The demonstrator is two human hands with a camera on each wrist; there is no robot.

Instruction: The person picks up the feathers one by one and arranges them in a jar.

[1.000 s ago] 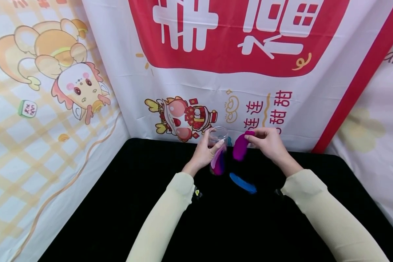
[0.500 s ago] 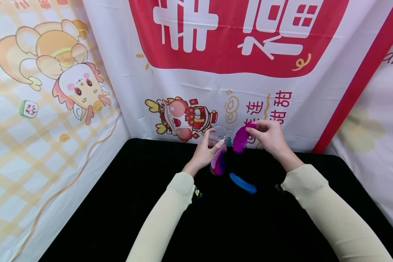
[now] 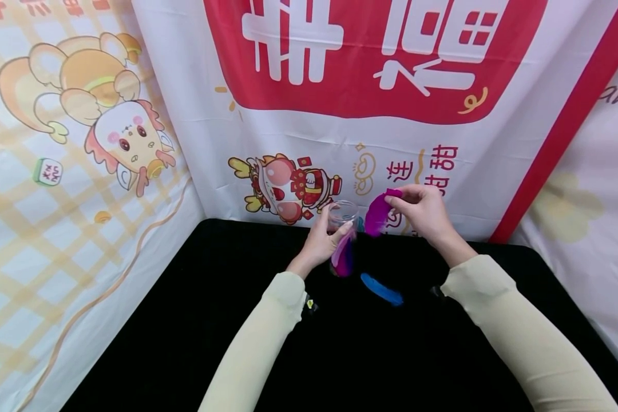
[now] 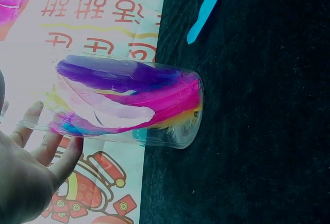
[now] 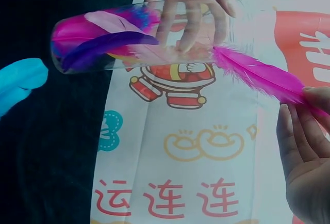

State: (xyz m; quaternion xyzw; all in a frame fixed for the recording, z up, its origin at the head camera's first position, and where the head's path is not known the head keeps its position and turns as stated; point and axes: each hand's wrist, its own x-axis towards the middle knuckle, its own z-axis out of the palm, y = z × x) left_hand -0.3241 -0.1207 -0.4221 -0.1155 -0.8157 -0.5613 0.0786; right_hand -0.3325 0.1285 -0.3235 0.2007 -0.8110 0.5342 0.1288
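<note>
A clear glass jar (image 4: 178, 131) stands upright on the black cloth, with several feathers inside: purple, magenta, pale pink and some yellow. My left hand (image 3: 319, 240) grips it near its open top, fingers round the far side and thumb in front. Between thumb and fingertips my right hand (image 3: 423, 210) pinches a magenta feather (image 5: 260, 74) by one end. That feather hangs tilted to the right of the jar, its free tip close by the jar's upper part in the right wrist view. A blue feather (image 3: 382, 289) lies on the cloth in front of the jar.
The black cloth (image 3: 371, 355) covers the table up to a white printed banner (image 3: 288, 131) hanging right behind the jar. A checked cloth wall (image 3: 41, 240) closes the left side, and a pale cloth (image 3: 587, 229) the right.
My right hand has risen with the magenta feather, then shifted slightly left toward the jar. My left hand and the jar have stayed in place, and so has the blue feather.
</note>
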